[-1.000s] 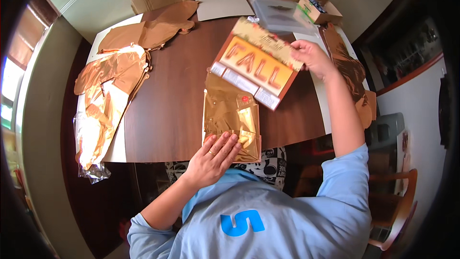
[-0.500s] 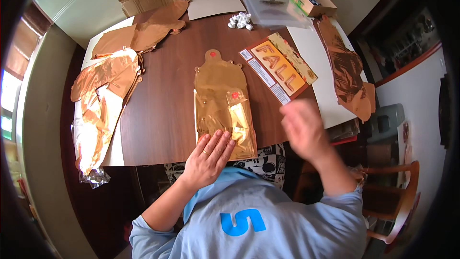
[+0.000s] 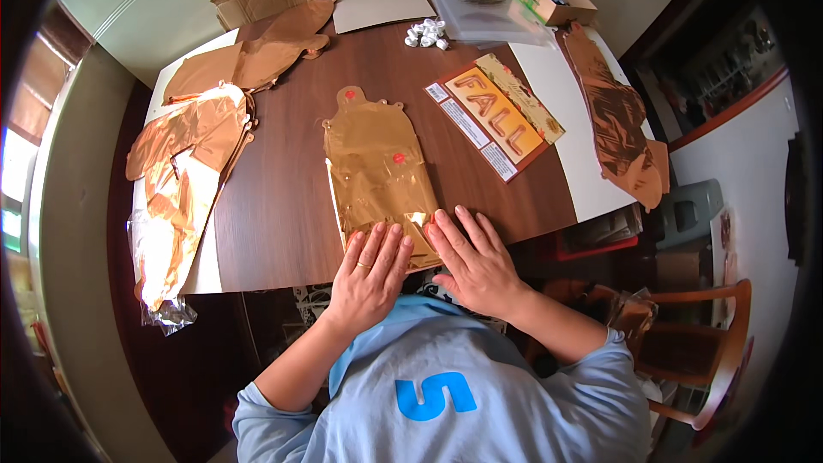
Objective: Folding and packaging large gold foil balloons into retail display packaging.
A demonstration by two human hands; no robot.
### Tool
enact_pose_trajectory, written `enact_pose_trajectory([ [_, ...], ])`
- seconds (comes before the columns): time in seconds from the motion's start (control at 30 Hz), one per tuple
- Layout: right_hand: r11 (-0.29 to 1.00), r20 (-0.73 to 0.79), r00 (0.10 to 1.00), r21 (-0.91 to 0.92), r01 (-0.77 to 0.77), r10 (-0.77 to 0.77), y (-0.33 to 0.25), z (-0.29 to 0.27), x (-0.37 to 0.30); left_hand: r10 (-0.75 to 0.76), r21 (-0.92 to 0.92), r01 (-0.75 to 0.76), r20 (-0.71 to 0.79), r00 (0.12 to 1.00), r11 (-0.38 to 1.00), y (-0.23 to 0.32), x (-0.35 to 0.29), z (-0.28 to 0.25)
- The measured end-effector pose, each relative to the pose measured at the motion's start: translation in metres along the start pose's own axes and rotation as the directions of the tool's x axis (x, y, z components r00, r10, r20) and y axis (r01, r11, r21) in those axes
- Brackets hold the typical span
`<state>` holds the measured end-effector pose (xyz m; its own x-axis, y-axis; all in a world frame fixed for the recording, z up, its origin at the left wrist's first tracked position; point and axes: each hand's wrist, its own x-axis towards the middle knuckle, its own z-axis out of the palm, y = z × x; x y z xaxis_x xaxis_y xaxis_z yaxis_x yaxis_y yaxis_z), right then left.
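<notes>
A flat, folded gold foil balloon (image 3: 373, 133) lies on the table in front of me, with a rounded tab at its far end and two red marks on it. My left hand (image 3: 370, 270) rests flat on its near end, fingers stretched forward and a ring on one of them. At its near right corner, my right hand (image 3: 476, 261) is laid with fingers spread, the fingertips at the foil's edge and on the tabletop. Neither hand grips anything. The near edge of the foil is partly hidden under my hands. A printed card package (image 3: 497, 116) lies beyond my right hand.
More copper foil balloons lie flat at the left (image 3: 193, 137) and along the right edge (image 3: 610, 116). At the back of the brown table (image 3: 283, 231) are a small pile of white rolls (image 3: 426, 33), clear plastic sheets (image 3: 480, 13), a white board (image 3: 381, 6) and an open box (image 3: 557, 2).
My right hand has come down from the right onto the foil's near right corner. The foil has shifted left and slightly tilted, and its raised right-hand flap now lies flatter. My left hand stays on it.
</notes>
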<state>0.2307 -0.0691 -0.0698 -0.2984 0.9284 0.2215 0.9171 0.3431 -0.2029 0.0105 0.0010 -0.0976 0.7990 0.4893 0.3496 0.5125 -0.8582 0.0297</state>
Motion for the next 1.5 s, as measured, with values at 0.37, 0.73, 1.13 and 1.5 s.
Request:
enact_pose_trajectory([
  [0.37, 0.998, 0.032, 0.997, 0.001, 0.063, -0.063, 0.003, 0.001, 0.003, -0.204, 0.024, 0.206, -0.068, 0.977, 0.978, 0.004, -0.006, -0.017],
  [0.73, 0.835, -0.239, 0.916, 0.528, -0.156, 0.323, 0.0, -0.01, -0.01, -0.233, -0.034, 0.234, 0.028, 0.972, 0.972, -0.003, -0.014, -0.02],
  [1.13, -0.217, 0.493, 0.751, 0.869, -0.444, 0.44, -0.009, -0.003, -0.017, -0.19, -0.069, 0.19, 0.006, 0.982, 0.979, -0.006, -0.017, -0.019],
  [1.5, -0.244, 0.627, 0.701, 0.779, -0.578, 0.34, -0.014, -0.017, -0.008, -0.18, -0.076, 0.179, -0.005, 0.984, 0.981, -0.007, -0.019, -0.018],
])
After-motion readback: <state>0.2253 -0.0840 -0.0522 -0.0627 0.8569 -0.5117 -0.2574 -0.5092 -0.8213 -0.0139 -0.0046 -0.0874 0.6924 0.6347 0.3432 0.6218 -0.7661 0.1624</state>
